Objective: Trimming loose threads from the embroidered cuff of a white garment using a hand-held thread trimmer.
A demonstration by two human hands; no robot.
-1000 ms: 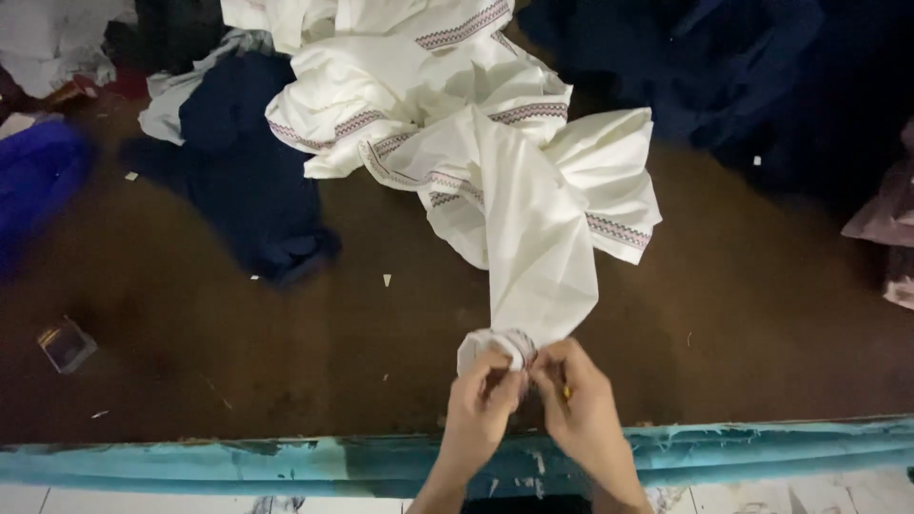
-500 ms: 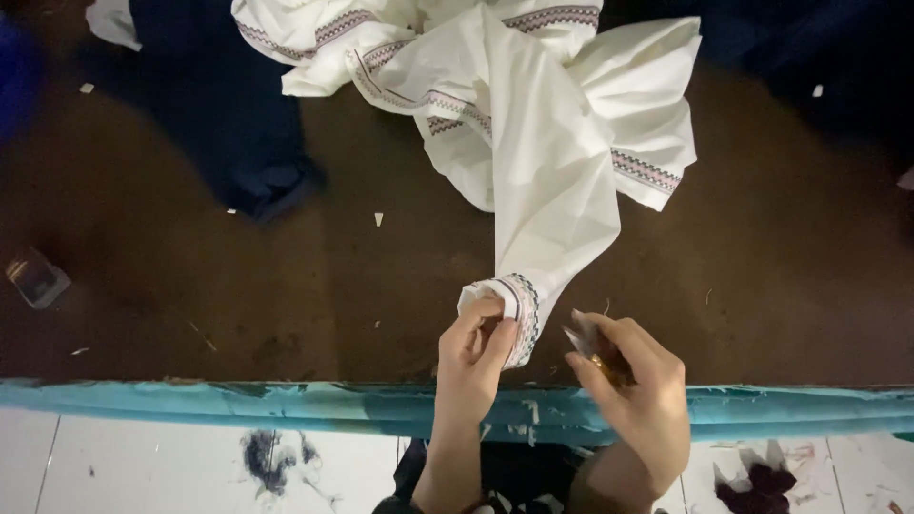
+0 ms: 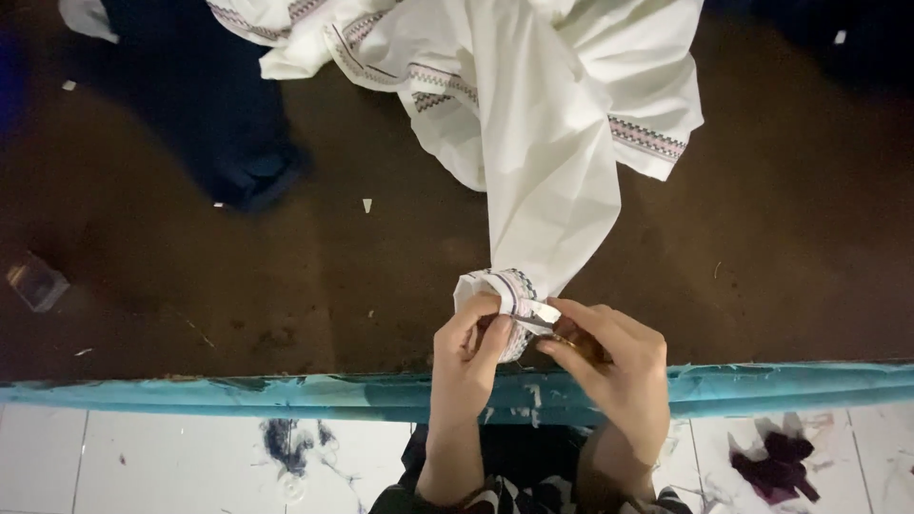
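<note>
Scene dim overall. White cloth (image 3: 552,143) at top centre is the brightest area, nearly washed out, lit from above. Brown table (image 3: 238,286) is dark; upper corners fall to near black. Both hands evenly lit, slightly soft. Mild grain; edges slightly blurred.

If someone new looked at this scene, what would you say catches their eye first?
The white garment with patterned trim, spilling from the top of the dark table down to the near edge. There the left hand pinches its banded cuff while the right hand puts a small blade to it. Dark blue cloth lies upper left.
</note>
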